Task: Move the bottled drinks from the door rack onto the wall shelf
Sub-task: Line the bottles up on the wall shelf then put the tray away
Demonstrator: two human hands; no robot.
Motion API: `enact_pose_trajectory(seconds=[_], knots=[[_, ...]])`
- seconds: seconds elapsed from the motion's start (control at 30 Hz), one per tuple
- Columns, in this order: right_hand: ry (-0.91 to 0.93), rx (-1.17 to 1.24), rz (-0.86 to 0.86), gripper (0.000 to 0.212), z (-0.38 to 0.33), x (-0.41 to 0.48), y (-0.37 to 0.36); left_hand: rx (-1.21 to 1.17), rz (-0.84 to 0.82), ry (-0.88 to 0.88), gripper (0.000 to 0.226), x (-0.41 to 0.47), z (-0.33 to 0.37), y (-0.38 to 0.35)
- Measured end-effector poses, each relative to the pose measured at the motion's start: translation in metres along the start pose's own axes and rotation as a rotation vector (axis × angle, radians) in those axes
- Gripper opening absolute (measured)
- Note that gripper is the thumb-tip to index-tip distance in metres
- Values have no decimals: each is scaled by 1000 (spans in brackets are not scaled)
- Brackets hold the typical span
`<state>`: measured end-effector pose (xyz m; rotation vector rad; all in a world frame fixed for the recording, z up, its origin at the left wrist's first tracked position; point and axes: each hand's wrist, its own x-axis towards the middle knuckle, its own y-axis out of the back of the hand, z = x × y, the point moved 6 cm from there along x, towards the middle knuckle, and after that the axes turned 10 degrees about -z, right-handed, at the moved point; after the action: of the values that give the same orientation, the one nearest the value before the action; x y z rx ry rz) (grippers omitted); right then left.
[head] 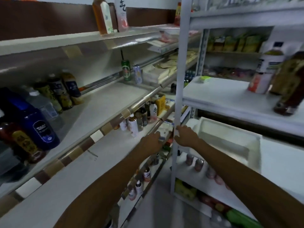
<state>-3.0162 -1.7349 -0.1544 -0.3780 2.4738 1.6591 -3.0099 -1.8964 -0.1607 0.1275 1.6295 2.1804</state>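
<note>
Hands at white post [179,102], no bottle yet.
My right hand [185,136] grips post; left hand [152,143] just left of it, grip unclear. Bottled drinks [269,69] well right of post, wall shelf [105,102] left: reach right, grab low on body.

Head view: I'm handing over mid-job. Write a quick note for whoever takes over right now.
Left hand: stretched forward near the shelf rails, holding no bottle.
Right hand: no bottle; fingers at the white metal upright post; grip unclear.
Things: a dark amber bottle and a white-labelled bottle stand on the white rack shelf at right. A dark blue bottle and a row of dark-labelled bottles stand on the long grey wall shelf at left.
Done: several bottles are on the wall shelf.
Left: seemingly the two on the rack.
</note>
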Motion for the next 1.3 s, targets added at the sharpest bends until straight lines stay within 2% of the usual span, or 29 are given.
enact_pose_trajectory(seconds=[0.07,0.2,0.3,0.43,0.57,0.73,0.83,1.1,1.2,1.3], knots=[[-68,-11,7,44,26,-20,-2,-8,-39,-54,29,0,23,-11],[-209,11,68,47,74,-65,1,-22,-142,-151,35,7,64,-42],[-290,33,89,51,106,-97,4,55,-154,-232,25,2,101,-55],[-397,58,131,48,150,-144,5,94,-193,-289,33,1,151,-77],[-497,93,134,43,197,-191,-5,87,-306,-316,37,-3,193,-114],[-622,164,49,43,254,-245,-39,144,-407,-352,35,-19,232,-166],[-654,205,14,39,280,-273,-61,240,-432,-390,49,-32,250,-195],[-746,333,-142,56,329,-324,-136,224,-627,-340,52,-39,261,-277],[-767,390,-173,51,334,-324,-162,244,-705,-335,45,-38,259,-308],[-841,467,-226,16,342,-324,-189,196,-754,-332,53,-27,253,-333]])
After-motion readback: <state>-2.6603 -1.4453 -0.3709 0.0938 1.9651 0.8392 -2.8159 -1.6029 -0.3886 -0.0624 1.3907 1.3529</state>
